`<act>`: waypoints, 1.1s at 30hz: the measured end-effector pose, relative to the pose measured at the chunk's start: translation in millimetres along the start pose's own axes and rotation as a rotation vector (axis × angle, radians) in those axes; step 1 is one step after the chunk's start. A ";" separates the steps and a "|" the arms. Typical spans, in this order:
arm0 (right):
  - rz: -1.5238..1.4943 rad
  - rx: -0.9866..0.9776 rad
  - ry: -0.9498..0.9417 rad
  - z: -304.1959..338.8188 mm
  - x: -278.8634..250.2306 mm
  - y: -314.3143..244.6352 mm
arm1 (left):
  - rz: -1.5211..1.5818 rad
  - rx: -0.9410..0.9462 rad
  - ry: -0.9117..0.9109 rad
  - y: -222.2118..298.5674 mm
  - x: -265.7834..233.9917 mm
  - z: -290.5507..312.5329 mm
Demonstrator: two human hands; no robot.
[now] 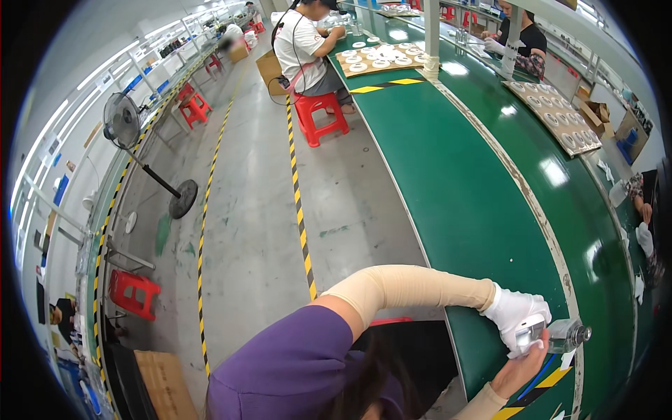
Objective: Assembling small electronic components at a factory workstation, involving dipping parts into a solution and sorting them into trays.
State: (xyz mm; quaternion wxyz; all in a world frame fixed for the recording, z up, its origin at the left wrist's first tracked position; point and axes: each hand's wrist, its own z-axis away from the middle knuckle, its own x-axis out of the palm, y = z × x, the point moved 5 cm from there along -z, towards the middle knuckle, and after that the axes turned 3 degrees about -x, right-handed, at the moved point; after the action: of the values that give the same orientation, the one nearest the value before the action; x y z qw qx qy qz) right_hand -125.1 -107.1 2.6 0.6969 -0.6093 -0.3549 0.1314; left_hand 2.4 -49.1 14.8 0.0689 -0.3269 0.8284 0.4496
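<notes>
At the green bench's near end, my left hand (514, 314), in a white glove, is closed round a small white object with a shiny grey face (530, 334). Its exact kind cannot be made out. My right hand (523, 369) looks bare; its fingers are bent up against the lower edge of the same object. Beside it, on the right, stands a clear bottle (564, 336) with a metallic cap. Beige sleeves cover both my forearms. A blue strip or tool (539, 376) and a small piece of white paper or cloth (567, 359) lie just beyond my right hand.
The green bench (448, 189) runs away from me, with a worn pale strip (518, 161) along it. Cardboard trays (381, 59) of white round parts lie farther up. Co-workers sit along it. Left are red stools (318, 119), a standing fan (122, 120) and striped floor tape.
</notes>
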 end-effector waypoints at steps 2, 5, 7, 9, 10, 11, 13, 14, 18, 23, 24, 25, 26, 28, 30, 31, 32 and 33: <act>-0.062 -0.009 -0.008 0.0 -10.4 8.6 | 0.060 -0.097 -0.130 2.2 2.0 1.6; -0.096 -0.061 0.011 7.3 -2.6 0.0 | 0.070 -0.078 -0.136 2.9 5.9 3.9; -0.049 -0.063 0.045 9.0 -0.5 -6.3 | 0.055 -0.009 -0.145 9.3 6.3 -1.6; 0.002 -0.100 0.021 4.8 -7.5 -7.0 | -0.023 0.071 -0.169 25.5 1.1 -14.3; 0.023 -0.123 -0.013 5.8 -10.4 -3.8 | 0.003 0.038 -0.279 34.1 -4.7 -20.1; -0.116 -0.116 -0.092 0.5 -6.7 7.1 | 0.024 0.060 -0.176 45.3 -24.2 -20.1; -0.250 -0.091 -0.140 -1.5 13.0 16.4 | -0.147 -0.067 -0.386 44.3 -33.6 -18.0; -0.213 -0.076 -0.146 -0.5 26.8 15.0 | -0.230 0.071 -0.240 32.5 -36.1 -8.1; -0.195 -0.048 -0.017 -7.5 20.6 -6.1 | -0.225 0.010 -0.214 23.5 -20.6 -12.9; -0.233 -0.085 0.092 2.5 2.1 0.4 | -0.441 0.239 -0.168 20.8 -2.1 -8.0; -0.208 -0.080 0.112 7.4 0.2 2.6 | -0.280 0.128 -0.134 27.9 -7.2 -9.2; -0.183 -0.075 0.131 10.4 -0.8 4.7 | -0.282 0.128 -0.141 23.8 -7.4 -6.4; -0.195 -0.091 0.178 9.9 -3.8 6.9 | -0.191 0.050 -0.187 12.2 -6.5 -3.3; -0.163 -0.162 0.179 6.0 -12.0 -1.2 | -0.098 -0.030 -0.234 12.3 -8.9 -5.0; -0.148 -0.277 0.139 1.4 -9.1 -15.3 | -0.126 -0.017 -0.267 16.8 -14.5 -7.2; -0.150 -0.276 0.144 0.1 -3.4 -17.1 | -0.125 -0.018 -0.272 15.4 -14.7 -7.0; -0.076 -0.230 0.062 -1.4 8.8 -15.8 | -0.126 -0.002 -0.270 14.4 -14.9 -6.6; 0.000 -0.186 -0.020 -3.2 19.0 -14.5 | -0.127 0.017 -0.267 14.4 -14.7 -7.8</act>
State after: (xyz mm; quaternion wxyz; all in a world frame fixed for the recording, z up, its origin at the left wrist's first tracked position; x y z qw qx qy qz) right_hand -113.1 -101.0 22.7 0.6336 -0.6700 -0.3726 0.1037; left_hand 6.5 -42.7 35.4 0.2096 -0.3151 0.7933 0.4769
